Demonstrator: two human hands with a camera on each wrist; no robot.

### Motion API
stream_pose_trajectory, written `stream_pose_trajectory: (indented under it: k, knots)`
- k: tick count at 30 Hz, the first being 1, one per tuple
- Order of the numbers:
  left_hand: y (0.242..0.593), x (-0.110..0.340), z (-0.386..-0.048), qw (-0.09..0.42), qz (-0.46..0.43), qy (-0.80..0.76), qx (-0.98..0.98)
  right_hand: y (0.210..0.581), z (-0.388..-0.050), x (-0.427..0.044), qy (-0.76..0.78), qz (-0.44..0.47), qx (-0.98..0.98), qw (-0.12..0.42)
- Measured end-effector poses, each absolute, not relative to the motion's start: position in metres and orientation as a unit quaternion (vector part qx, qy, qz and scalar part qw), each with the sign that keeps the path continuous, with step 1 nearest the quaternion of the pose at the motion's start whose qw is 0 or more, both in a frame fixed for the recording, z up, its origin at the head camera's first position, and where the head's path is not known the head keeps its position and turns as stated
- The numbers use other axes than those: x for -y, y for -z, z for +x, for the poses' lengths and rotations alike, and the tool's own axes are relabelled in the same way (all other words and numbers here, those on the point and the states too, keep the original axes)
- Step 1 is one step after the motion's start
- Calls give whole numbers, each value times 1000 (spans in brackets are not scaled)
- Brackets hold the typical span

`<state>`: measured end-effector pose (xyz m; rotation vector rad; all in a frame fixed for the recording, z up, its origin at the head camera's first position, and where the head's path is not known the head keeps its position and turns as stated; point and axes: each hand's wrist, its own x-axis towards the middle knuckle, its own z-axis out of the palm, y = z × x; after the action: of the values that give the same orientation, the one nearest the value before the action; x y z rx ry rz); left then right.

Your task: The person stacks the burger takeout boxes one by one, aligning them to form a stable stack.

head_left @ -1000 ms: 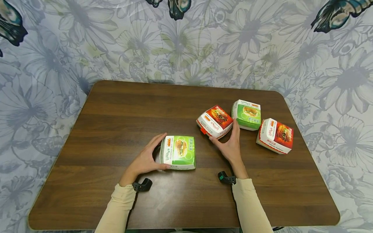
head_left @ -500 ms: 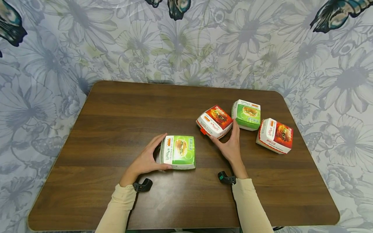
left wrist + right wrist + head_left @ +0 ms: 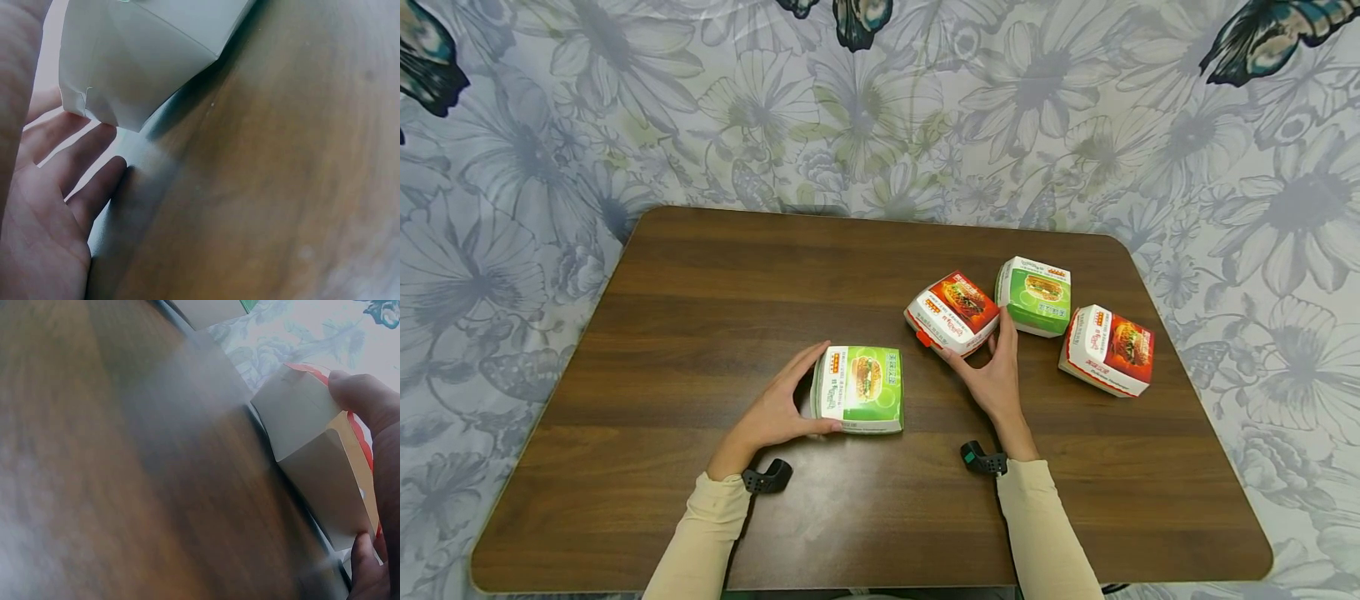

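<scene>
The left hand (image 3: 769, 412) grips the left side of a green-and-white burger box (image 3: 868, 385), thumb along its front edge, fingers at the back left. In the left wrist view, fingertips (image 3: 105, 134) touch the pale side of that box (image 3: 144, 56). The right hand (image 3: 995, 383) holds a tilted-looking red-and-white burger box (image 3: 950, 315), with its thumb at the front and a finger at the right corner. Thumb and fingers lie on opposite sides of this box (image 3: 306, 422) in the right wrist view; the palm is mostly out of frame.
A second green box (image 3: 1039, 296) stands just right of the held red one, and another red box (image 3: 1107, 350) is further right. All are at the brown wooden table (image 3: 662, 317). Floral cloth (image 3: 865, 108) lies beyond it.
The green box by the left hand has shifted very slightly towards the far side, its front edge a little higher in view. The right hand's fingers have curled slightly; its red box has hardly moved.
</scene>
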<state>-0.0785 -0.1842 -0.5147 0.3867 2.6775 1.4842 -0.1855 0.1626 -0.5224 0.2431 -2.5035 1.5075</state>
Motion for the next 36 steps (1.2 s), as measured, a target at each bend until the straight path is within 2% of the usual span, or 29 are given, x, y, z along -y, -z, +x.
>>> stream_pose_trajectory:
  k: [11,18,36]
  knots:
    - [516,185,-78,30,119,-479,-869,524,-187,-161,-529,81,837,112]
    - [517,185,-79,31,115,-484,-867,488,-168,-147,-540,84,829,119]
    - [516,184,-79,34,114,-481,-868,486,-166,-147,-541,105,823,140]
